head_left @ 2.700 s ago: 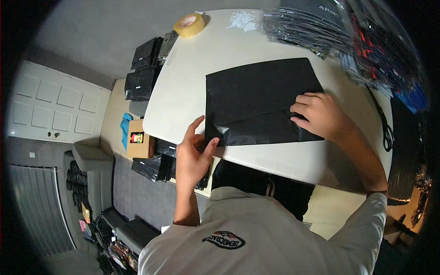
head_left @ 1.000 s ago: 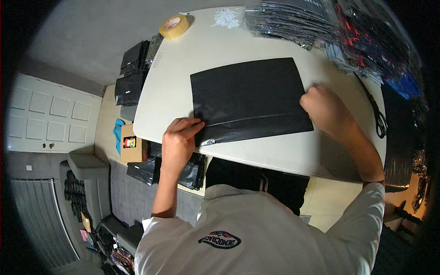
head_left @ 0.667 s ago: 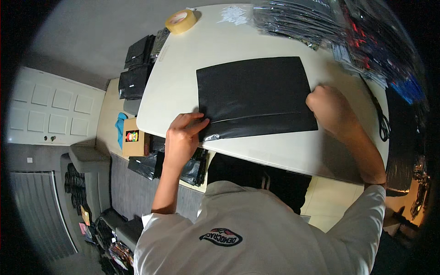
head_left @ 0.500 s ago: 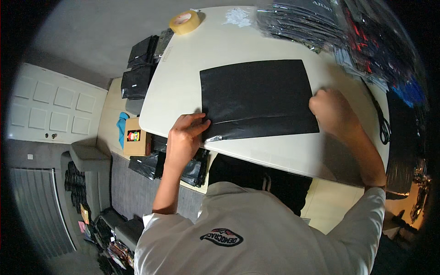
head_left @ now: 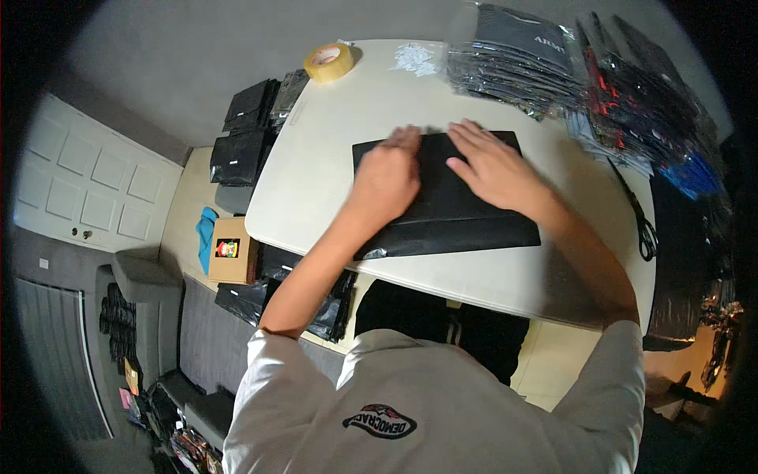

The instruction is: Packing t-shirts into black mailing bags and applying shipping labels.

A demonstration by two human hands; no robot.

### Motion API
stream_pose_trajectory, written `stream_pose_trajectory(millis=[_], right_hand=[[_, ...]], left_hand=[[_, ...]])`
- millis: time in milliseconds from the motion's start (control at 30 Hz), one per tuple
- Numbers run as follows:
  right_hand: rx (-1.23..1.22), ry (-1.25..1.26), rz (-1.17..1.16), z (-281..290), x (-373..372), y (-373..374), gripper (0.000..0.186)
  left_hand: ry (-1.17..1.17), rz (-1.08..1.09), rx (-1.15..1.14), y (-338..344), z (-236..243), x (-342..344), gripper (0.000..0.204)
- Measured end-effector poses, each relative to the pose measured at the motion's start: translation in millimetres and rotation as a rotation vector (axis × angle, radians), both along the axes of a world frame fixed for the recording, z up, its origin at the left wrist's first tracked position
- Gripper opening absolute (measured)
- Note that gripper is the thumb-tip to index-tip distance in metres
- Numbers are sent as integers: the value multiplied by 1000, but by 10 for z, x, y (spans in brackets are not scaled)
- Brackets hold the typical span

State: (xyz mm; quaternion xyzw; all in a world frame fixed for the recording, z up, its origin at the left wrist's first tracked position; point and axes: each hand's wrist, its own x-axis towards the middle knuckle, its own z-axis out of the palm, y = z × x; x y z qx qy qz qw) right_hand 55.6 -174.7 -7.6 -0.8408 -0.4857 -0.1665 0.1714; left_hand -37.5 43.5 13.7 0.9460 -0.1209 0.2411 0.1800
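A flat black plastic mailing bag (head_left: 454,235) lies on the white table (head_left: 292,189) in front of me, a crease running along its near side. My left hand (head_left: 389,178) is on the left part of the bag, its fingers reaching toward the far edge and a little blurred. On the right part, my right hand (head_left: 496,168) rests palm down with fingers stretched and the thumb apart. Neither hand grips the bag. Both hands cover some of its upper half.
A roll of yellowish tape (head_left: 328,62) and a heap of small white pieces (head_left: 414,59) are at the table's far side. Clear-wrapped garments (head_left: 513,67) are piled at the far right. Black scissors (head_left: 646,237) lie by the right edge. A cardboard box (head_left: 233,268) stands left of the table.
Both hands have moved from the bag's left and right sides onto its top, toward the far edge. My right hand has gone from a fist to spread fingers. The view has shifted slightly.
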Motion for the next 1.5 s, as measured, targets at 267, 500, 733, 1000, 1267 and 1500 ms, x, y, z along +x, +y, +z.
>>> stream_pose_trajectory(millis=[267, 500, 733, 1000, 1267, 1500], right_hand=[[-144, 113, -68, -400, -23, 230, 61], [-208, 267, -251, -161, -76, 84, 84], [-262, 344, -461, -124, 88, -377, 101], [-173, 315, -477, -234, 106, -486, 96], [11, 173, 291, 288, -167, -543, 27], [-153, 219, 353, 216, -405, -468, 11]], left_hand=[[81, -11, 33, -357, -509, 342, 54], [227, 207, 108, -21, -546, 217, 76], [389, 319, 200, 472, -471, -17, 94], [316, 352, 82, 660, -404, -139, 92], [24, -256, -5, 164, 76, -731, 28], [101, -349, 226, 148, 41, -691, 24]])
